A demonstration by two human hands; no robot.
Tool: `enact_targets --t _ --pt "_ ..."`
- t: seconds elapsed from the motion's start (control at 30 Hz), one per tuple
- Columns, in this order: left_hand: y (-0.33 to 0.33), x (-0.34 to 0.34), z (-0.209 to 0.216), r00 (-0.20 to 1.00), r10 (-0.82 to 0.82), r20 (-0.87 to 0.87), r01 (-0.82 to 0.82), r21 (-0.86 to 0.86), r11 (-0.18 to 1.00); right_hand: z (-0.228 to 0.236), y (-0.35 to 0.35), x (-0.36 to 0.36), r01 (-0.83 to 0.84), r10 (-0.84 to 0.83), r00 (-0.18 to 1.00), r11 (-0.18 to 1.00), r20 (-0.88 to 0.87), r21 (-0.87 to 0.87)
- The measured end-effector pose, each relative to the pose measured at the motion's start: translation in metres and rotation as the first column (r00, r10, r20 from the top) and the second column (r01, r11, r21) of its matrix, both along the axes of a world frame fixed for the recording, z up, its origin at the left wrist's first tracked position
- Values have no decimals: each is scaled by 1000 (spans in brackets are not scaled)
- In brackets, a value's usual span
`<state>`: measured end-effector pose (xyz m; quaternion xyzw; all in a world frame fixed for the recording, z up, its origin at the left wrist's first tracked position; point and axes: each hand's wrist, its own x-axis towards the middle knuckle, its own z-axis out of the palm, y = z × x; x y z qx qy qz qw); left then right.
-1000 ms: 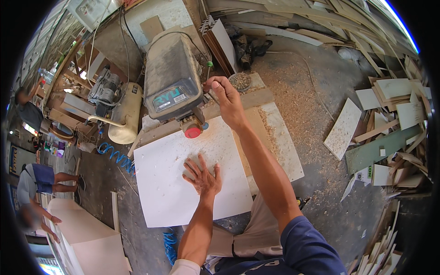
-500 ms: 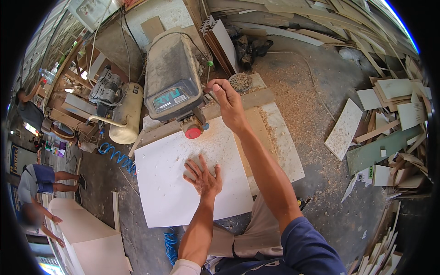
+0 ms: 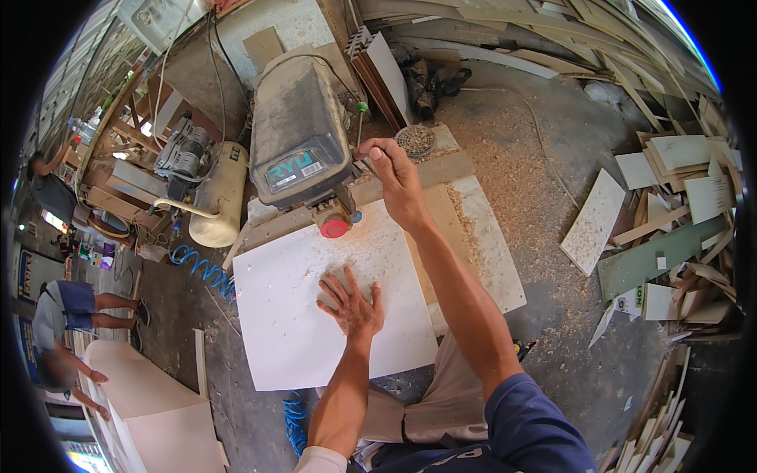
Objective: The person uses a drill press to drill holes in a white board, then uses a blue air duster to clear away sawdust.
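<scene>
Although a short span is covered, scarcely anything has been altered: the whole scene has been carried slightly sideways by a small drift of the view, and no separate movement of the 2 hands can be made out. The white board [image 3: 284, 339] is still laid flat over the tabletop [image 3: 498, 276], partly on a brown sheet [image 3: 440, 248], below the grey machine head [image 3: 300, 130]; the red round part [image 3: 333, 228] hangs over it near its far edge. By the left hand [image 3: 352, 303], palm down with the fingers spread, the board's middle is covered and nothing is grasped. By the right hand [image 3: 397, 180], the thin lever [image 3: 367, 165] at the head's side is grasped, the fingers being curled around it, though much of it is hidden.

From this steadiness it is judged that the board is being held in place while the lever is kept at about 1 position, with no new step begun. Whether the board is touched by anything under the red round part cannot be told. Pale crumbs [image 3: 377, 235] are scattered close by, unshifted on the white surface.
</scene>
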<state>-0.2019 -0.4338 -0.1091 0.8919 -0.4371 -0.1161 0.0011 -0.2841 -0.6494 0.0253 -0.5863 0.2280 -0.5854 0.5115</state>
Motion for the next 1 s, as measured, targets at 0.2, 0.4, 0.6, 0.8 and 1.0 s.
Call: enact_targets --t 0.2,0.4,0.6,0.8,1.0 --pt "0 1 2 1000 1 -21 -1 -2 1000 5 7 -5 85 -90 990 995 -105 -55" --pt "0 1 1 999 -1 -37 1 -7 1000 2 6 -4 130 -136 989 988 -62 -86" --pt "0 1 0 1000 -2 -30 2 -7 1000 -1 6 -4 135 -143 987 986 -70 -101" --pt "0 1 1 1000 0 -27 0 -3 1000 -4 7 -5 135 -142 988 985 -64 -104" --pt "1 1 2 999 -5 -37 5 -20 1000 -7 8 -5 126 -133 989 986 -63 -106"
